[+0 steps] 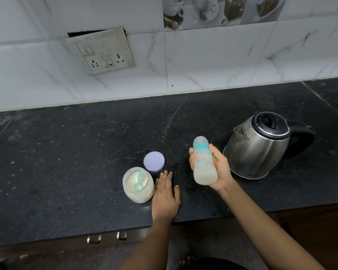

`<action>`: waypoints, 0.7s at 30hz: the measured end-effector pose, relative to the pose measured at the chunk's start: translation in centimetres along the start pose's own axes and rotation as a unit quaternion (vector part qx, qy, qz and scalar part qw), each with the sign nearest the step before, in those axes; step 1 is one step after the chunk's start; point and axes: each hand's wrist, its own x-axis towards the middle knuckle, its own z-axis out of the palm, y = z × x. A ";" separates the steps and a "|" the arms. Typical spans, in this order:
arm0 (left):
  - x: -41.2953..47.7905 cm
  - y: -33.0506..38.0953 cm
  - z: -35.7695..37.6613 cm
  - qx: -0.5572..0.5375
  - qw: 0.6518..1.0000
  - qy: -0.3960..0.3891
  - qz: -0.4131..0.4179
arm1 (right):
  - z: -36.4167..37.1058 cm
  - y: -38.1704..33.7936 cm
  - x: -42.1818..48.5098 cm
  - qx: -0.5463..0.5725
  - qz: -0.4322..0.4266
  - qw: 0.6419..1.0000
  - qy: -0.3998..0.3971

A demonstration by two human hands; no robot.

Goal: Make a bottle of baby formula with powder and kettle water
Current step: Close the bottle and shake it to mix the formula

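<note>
My right hand (220, 170) grips a capped baby bottle (203, 162) above the counter, tilted with its teal collar and cap pointing away; milky liquid fills its lower part. My left hand (165, 195) rests flat on the black counter, fingers straight, just right of an open jar of formula powder (138, 185) with a teal scoop lying inside. The jar's lilac lid (154, 161) lies on the counter behind my left hand. A steel kettle (258, 147) with a black lid and handle stands to the right of the bottle, lid closed.
The black stone counter (76, 152) runs left and right, its front edge close to my body. A tiled wall with a switch and socket plate (103, 53) rises behind. Drawer handles (107, 237) show below the edge.
</note>
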 end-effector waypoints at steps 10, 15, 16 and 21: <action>0.0 -0.1 0.1 -0.003 1.000 -0.006 -0.002 | 0.2 0.9 -0.1 -0.081 -0.104 0.990 0.057; 0.0 0.0 0.1 -0.005 1.000 0.001 0.001 | 2.4 -1.1 -1.2 -0.321 -0.170 0.932 -0.004; 0.0 -0.1 0.1 -0.004 1.000 0.004 0.003 | 3.0 -1.4 -1.2 -0.321 -0.169 0.932 -0.009; 0.1 -0.2 0.3 0.001 1.000 0.006 0.008 | 4.4 -1.2 -1.3 -0.154 -0.179 0.971 0.028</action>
